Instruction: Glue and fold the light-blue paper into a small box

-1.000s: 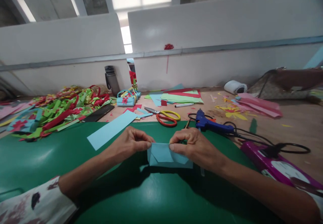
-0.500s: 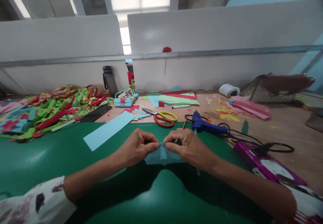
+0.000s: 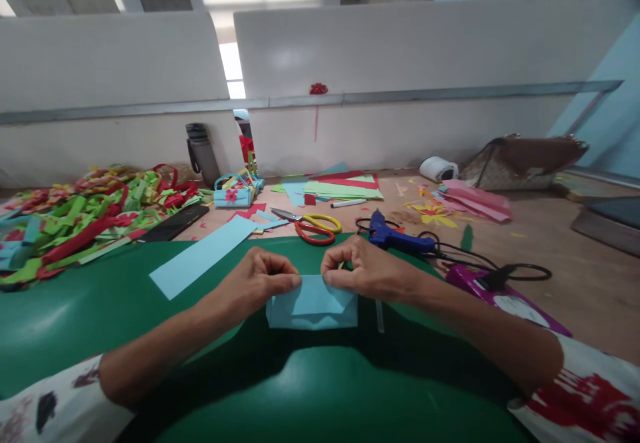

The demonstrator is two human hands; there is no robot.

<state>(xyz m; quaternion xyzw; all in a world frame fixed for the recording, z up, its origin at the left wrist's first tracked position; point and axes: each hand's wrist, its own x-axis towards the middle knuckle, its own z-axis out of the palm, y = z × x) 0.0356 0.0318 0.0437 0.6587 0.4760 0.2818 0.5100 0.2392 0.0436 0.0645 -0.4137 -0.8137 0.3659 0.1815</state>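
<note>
A folded piece of light blue paper [image 3: 313, 313] stands over the green mat [image 3: 310, 390], its top edge pinched by both hands. My left hand [image 3: 265, 275] grips that edge near its middle, thumb against fingertips. A short way to the right, my right hand [image 3: 363, 270] pinches the same edge and covers its right corner. Beyond the hands lie scissors [image 3: 317, 226] with one red and one yellow handle. A flat light blue paper strip [image 3: 203, 260] rests on the mat to the left.
A blue glue gun [image 3: 400, 236] lies at right, its cord reaching a purple power strip [image 3: 500, 296]. Far left is a heap of coloured paper pieces [image 3: 110, 213], beside a phone [image 3: 175, 223]. Behind stand a bottle [image 3: 201, 153] and a small blue paper bag [image 3: 235, 195].
My hands have moved slightly apart along the paper's top edge. The folded paper now shows a broader face between and below them. The whole view has shifted a little.
</note>
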